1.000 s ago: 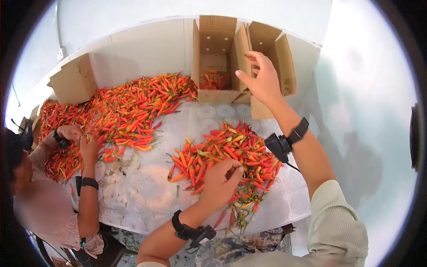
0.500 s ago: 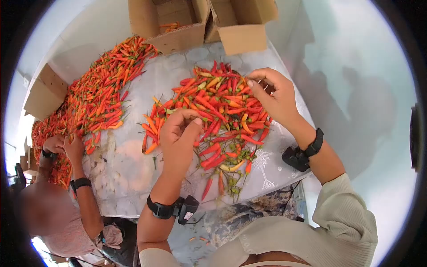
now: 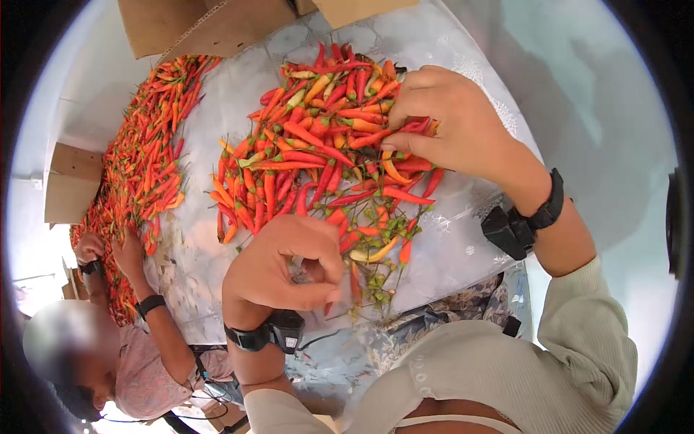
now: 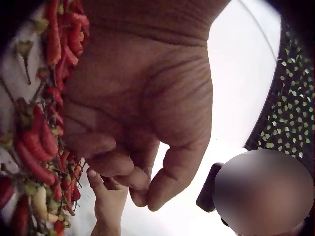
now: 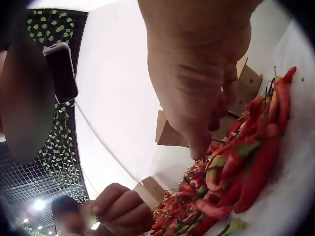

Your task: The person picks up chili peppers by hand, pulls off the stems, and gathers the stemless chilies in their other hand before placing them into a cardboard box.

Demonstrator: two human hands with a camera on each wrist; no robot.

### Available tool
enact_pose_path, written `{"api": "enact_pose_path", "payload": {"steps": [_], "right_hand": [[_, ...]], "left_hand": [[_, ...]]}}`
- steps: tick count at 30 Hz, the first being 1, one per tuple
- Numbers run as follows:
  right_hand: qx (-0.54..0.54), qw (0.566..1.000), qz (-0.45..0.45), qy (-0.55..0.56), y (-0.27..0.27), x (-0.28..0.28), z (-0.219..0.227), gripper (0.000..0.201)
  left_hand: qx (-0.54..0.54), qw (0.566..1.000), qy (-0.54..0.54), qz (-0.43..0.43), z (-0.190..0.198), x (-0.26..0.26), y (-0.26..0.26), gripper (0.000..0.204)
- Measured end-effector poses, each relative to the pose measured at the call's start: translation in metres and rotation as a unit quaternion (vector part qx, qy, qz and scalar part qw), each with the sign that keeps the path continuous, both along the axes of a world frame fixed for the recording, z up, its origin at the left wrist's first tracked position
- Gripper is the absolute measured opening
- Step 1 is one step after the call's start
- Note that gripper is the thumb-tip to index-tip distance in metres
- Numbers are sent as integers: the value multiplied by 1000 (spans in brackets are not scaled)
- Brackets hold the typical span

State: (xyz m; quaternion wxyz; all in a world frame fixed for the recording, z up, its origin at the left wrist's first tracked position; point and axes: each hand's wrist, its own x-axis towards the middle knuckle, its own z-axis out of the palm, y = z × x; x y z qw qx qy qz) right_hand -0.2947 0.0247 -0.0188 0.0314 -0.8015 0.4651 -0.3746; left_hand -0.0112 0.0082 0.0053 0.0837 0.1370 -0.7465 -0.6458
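Observation:
Red, orange and yellow chili peppers (image 3: 311,145) lie in a loose pile. Over its right side, the right hand (image 3: 455,119) reaches with bent fingers and thumb apart; peppers show in the gap between them. The right wrist view has this hand (image 5: 197,93) with its fingertips down at the peppers (image 5: 256,167). At the pile's near-left edge is the left hand (image 3: 285,264), fingers loosely curled and thumb close to them. In the left wrist view, nothing is visible held in this hand (image 4: 147,118), beside red peppers (image 4: 37,137).
Green stems (image 3: 379,286) and a few peppers lie at the table's near edge. Cardboard boxes (image 3: 238,29) stand at the back. A larger chili heap (image 3: 144,155) covers the left side, where another person (image 3: 155,369) works beside a carton (image 3: 72,184).
The right hand has come down from beside the boxes to the pile's right side. The left hand has moved off the peppers toward the near edge. The head view has shifted closer to the pile.

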Motion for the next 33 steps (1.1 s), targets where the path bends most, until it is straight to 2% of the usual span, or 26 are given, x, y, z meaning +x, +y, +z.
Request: {"api": "enact_pose_path", "payload": {"steps": [3,6,8,9,12,13,16,19,20,22,25,28,30,33], "right_hand": [[24,999,29,-19,4,3,1,21],[182,978,99,-24,13,10,8,22],[150,979,137,0,18,20,3,23],[133,979,156,12,19,24,1,24],[129,984,120,37,19,31,-4,21],[121,986,108,41,19,31,-5,20],[101,991,81,39,16,29,-8,15],[84,995,51,3,15,31,-8,13],[73,997,26,-4,15,32,-6,13],[53,998,-3,-39,14,32,-6,13],[45,995,-11,-91,12,31,-9,16],[74,991,-17,-106,13,32,-7,21],[88,986,-34,-139,15,35,-5,22],[21,995,-29,-93,13,33,-5,24]], "left_hand": [[0,995,49,87,-5,-4,3,12],[22,972,76,221,-15,-5,3,12],[59,946,78,308,-23,-3,0,12],[94,937,93,325,-25,-3,-2,14],[151,905,98,386,-25,-6,-4,15],[136,905,112,388,-29,-7,-5,15],[120,891,68,432,-21,-13,0,15],[-68,904,83,414,-36,-21,1,14],[-151,901,28,405,-33,-20,3,15],[-313,869,-84,374,-26,-20,8,18],[-472,828,-87,289,-33,-25,9,21],[-431,859,-117,250,-26,-29,15,18],[-423,863,-110,253,-26,-29,15,15],[-419,865,-85,261,-29,-29,13,12]]}}
